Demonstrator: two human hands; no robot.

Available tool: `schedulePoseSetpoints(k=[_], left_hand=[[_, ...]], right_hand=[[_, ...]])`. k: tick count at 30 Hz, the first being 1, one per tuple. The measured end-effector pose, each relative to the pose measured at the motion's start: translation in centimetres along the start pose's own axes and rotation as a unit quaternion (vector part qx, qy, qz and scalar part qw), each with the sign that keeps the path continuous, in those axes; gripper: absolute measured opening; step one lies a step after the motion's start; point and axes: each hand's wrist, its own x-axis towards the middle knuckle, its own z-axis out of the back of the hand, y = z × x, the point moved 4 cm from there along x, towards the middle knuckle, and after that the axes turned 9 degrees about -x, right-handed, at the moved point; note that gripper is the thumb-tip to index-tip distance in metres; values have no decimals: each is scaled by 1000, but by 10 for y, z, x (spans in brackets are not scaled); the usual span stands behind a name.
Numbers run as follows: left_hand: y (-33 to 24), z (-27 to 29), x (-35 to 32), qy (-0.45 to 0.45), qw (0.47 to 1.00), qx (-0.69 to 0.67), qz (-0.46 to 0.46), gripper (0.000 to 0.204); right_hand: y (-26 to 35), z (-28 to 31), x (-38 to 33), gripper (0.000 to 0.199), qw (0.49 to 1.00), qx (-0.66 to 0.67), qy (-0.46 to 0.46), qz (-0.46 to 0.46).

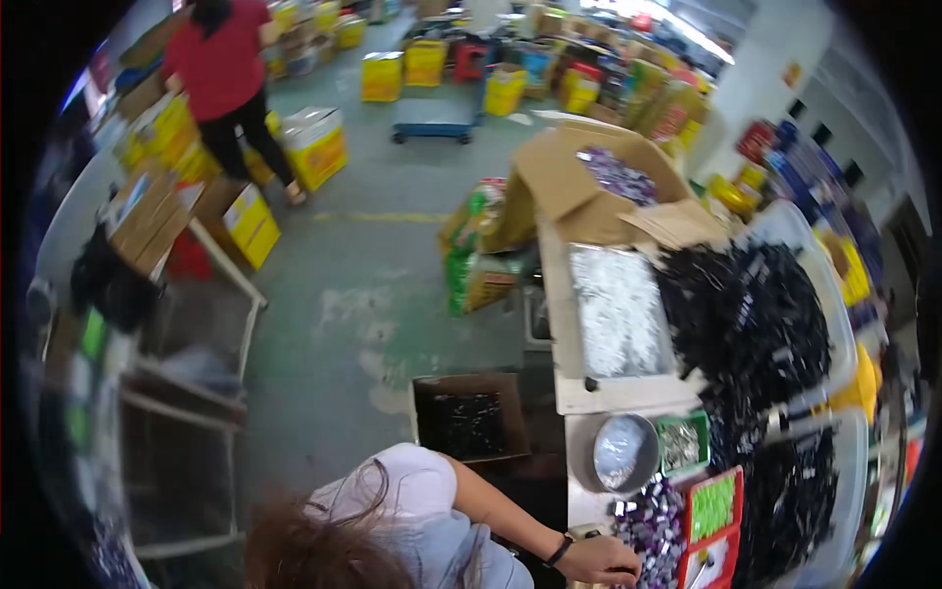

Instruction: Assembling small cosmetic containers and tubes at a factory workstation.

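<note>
- My own hands do not show, so I cannot tell whether they are released, clenched or grasping anything.
- The only hand (601,562) in view belongs to a seated person in a pale shirt at the lower edge, with a black wristband (560,550). It lies knuckles up with curled fingers at the near edge of a heap of purple pieces (650,520), and I cannot tell whether it grips one.
- The purple pieces sit at the near end of the long surface (608,395), just left of two red trays (713,506) and below a metal bowl (623,454).
- Handling, as I judge it: they are small and light, in glossy wrapping that is probably slippery. They are loose in the heap, so they would slide and scatter if swept. Pinching one across its middle with the fingertips seems the surest hold.
- Looks: shiny violet with pale glints, many alike and tumbled in no order. They are too small here to make out their exact shape.
- Around them: a small green tray (684,442) of greyish bits sits beside the bowl, and a large spread of black pieces (756,314) lies along the right.
- Farther up the surface is a flat tray of white pieces (618,314), and beyond it an open carton (616,175) holding more purple ones.
- On the floor, an open box (468,422) of dark pieces stands just left of the surface. Far off, a person in red (224,69) stands among yellow boxes.
</note>
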Motion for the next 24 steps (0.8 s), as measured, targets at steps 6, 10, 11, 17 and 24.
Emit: schedulePoseSetpoints(k=[6,10,11,17,24], left_hand=[[16,15,-1,-52,989,-103,90,36],[20,19,-3,-42,984,-161,66,35],[18,22,-3,-44,980,-178,71,37],[14,36,-6,-70,961,-258,73,40],[36,10,-8,5,964,-234,124,38]], right_hand=[[45,29,39,46,995,90,1,53],[63,44,46,44,984,175,23,36],[69,50,49,43,978,205,33,33],[101,69,65,41,917,393,65,-12],[70,109,52,38,670,725,43,-155]])
